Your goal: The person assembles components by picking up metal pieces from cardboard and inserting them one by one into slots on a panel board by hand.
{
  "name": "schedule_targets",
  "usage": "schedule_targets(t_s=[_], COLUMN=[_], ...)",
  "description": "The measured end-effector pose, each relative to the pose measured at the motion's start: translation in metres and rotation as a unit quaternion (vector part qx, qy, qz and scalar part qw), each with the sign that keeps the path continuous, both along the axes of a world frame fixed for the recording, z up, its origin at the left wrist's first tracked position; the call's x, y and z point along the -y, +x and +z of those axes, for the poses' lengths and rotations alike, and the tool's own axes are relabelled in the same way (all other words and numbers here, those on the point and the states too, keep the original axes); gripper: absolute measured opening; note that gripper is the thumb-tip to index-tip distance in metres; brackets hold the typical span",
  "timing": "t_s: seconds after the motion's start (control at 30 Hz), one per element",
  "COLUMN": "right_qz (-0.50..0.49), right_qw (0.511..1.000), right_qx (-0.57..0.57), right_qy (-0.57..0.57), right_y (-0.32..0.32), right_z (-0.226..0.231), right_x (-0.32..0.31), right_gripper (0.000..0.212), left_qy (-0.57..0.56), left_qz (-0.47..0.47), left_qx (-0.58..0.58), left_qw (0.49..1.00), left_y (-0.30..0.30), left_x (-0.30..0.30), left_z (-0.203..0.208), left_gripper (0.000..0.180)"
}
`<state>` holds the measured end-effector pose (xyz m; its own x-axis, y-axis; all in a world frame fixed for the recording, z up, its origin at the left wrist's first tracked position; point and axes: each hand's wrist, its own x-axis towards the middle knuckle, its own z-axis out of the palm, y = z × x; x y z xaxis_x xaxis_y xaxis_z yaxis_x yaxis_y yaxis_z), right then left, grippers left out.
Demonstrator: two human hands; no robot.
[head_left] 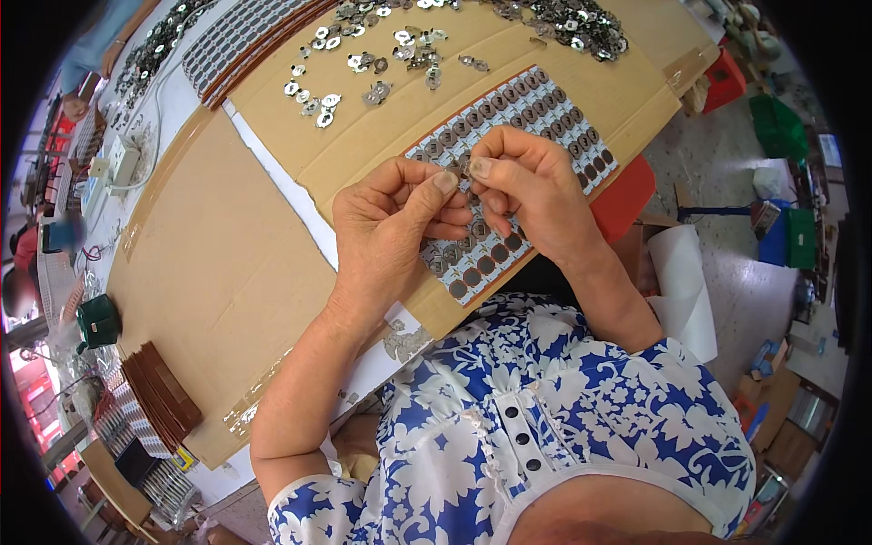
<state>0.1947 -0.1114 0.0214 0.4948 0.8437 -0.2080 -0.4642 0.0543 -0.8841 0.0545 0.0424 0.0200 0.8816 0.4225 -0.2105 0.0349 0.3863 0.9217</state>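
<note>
My left hand (391, 218) and my right hand (536, 186) meet above a flat panel (556, 136) covered in rows of dark round pieces. Both hands are closed, thumb against finger, and their tips nearly touch. Between them sits a small metal piece (462, 170), mostly covered by the fingers, so its exact shape is hidden. The panel has a light printed surface and a reddish-brown edge. It lies slanted on brown cardboard (300, 145). Some discs near the panel's lower edge look plain and dark, while those further up carry metal fittings.
Loose silvery metal parts (325, 109) lie scattered beyond my hands, with a denser pile (581, 32) at the far right. Stacked panels (241, 54) stand at the far left, and brown boards (162, 395) at the near left. A red stool (627, 195) is beside the table. Another person's arm (118, 41) shows at the upper left.
</note>
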Motion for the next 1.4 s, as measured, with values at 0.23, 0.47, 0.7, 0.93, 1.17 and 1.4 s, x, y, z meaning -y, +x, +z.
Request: schedule_targets(t_s=[0.23,0.47,0.7,0.93,1.17,1.4], right_qz=[-0.17,-0.087,-0.054,-0.021,-0.061,-0.107], right_qw=[0.765,0.995,0.996,0.997,0.945,0.93], right_qx=[0.621,0.056,-0.044,0.077,0.319,0.348], right_qy=[0.038,0.001,0.054,-0.011,0.034,0.036], right_y=[-0.015,-0.02,-0.004,-0.012,-0.028,-0.033], right_z=[-0.011,-0.005,-0.003,0.006,0.021,0.027], right_x=[-0.01,-0.01,-0.003,-0.001,-0.01,-0.011], right_gripper=[0.009,0.013,0.02,0.015,0.014,0.004], left_qy=[-0.16,0.22,0.091,0.026,0.048,0.217], left_qz=[-0.045,0.009,0.125,0.046,0.013,-0.045], left_qx=[0.02,0.122,0.105,0.074,0.056,-0.023], left_qw=[0.986,0.968,0.982,0.996,0.997,0.975], left_y=[-0.001,-0.003,0.003,-0.002,-0.012,-0.018], left_x=[-0.009,0.012,0.003,-0.009,-0.006,-0.053], left_z=[-0.002,0.008,0.005,0.009,0.014,0.031], left_gripper=[0.014,0.006,0.009,0.011,0.01,0.025])
